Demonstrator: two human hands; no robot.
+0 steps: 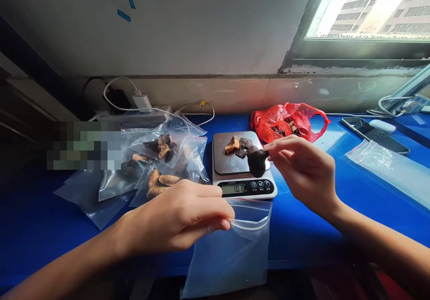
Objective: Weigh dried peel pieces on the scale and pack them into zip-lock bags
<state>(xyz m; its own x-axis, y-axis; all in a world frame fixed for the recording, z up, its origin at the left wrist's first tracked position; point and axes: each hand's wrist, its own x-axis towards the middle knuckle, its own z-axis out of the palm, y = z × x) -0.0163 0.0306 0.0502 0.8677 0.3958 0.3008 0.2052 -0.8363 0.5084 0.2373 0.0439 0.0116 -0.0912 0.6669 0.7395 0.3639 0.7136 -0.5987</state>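
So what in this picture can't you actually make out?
- Small digital kitchen scale: display digits too small and blurred, head view.
- Crumpled red plastic bag: contents mostly hidden by its folds.
- Patch left of the filled clear zip bags: pixelated.
- Empty clear zip bag held by the left hand: bottom cut off by the frame edge.

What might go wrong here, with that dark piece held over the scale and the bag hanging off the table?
The right hand pinches the dark piece only by its edge, so it may drop onto the scale and scatter the other pieces. The left hand holds the empty bag by one rim corner; its mouth might sag shut.
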